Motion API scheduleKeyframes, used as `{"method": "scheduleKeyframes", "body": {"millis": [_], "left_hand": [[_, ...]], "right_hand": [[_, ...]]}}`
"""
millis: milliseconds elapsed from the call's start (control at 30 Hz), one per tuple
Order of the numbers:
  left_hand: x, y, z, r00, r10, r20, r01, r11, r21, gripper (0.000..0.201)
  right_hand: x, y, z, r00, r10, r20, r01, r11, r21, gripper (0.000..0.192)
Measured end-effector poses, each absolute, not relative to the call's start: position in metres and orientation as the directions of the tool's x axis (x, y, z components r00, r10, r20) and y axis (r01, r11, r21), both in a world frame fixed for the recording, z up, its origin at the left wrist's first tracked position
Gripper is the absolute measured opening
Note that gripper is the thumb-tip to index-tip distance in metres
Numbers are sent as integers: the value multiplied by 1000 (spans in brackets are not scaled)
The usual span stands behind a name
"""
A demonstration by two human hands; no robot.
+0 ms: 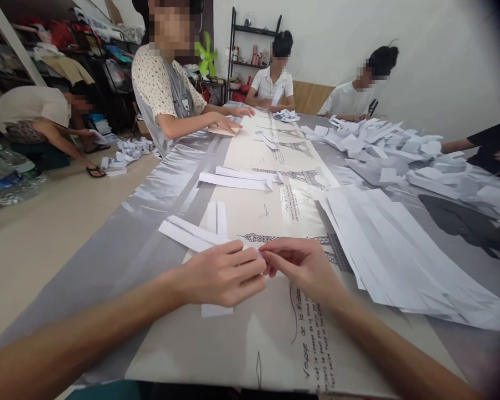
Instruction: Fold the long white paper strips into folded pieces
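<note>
Fingers (245, 269) meeting at a small bit of paper (260, 254)

My right hand (304, 264) has thumb and forefinger pinched together on that pale bit, just above the printed runner (250, 344) on the table (108, 266). My left hand (216, 275) curls in beside it; whether its fingers grip too I cannot tell, as the undersides are hidden. White paper strips (187, 237) poke out from beneath it, two slanting left, others pointing away from me. To my right lies a fanned stack of white sheets (383, 250), and beyond that a loose heap of folded papers (370, 139).

Clear plastic bottles (2, 161) sit on the floor (58, 239) at far left, one blue-labelled; I can't judge how full they are. Against the back wall, a black rack (256, 31) holds a clear vessel (248, 21) on top and pink cylinders (255, 58) below, contents too small to make out.
</note>
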State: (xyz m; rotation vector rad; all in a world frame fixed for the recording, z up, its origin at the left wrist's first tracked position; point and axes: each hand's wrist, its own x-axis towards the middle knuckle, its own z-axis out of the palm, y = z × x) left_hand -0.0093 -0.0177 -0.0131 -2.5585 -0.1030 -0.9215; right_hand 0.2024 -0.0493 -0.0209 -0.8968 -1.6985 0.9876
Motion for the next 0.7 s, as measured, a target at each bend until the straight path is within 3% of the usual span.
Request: {"method": "scheduleKeyframes", "body": {"millis": [100,167,233,300,400,533,700], "left_hand": [[-14,-11,-10,746,193,638,257,-966,-8,24],[-20,-4,-4,729,396,558,314,-918,242,25],[-26,2,3,760,506,408,330,-841,429,24],[-29,4,7,789,541,290,321,-766,557,25],[-28,3,8,773,587,243,318,-688,653,23],[-23,-3,4,686,674,274,353,-637,685,28],[-18,-7,5,595,731,335,390,-627,674,30]], "right_hand": [[207,-48,-22,-332,871,363,181,436,-882,23],[209,-48,-20,-346,877,335,229,425,-876,31],[210,-48,-19,-342,890,302,265,399,-878,32],[210,-49,-18,-343,898,277,260,374,-890,30],[209,-49,-19,-345,910,229,190,306,-933,26],[206,-48,-18,-380,920,98,155,168,-974,15],[203,-48,-13,-456,889,-51,116,2,-993,36]]}}
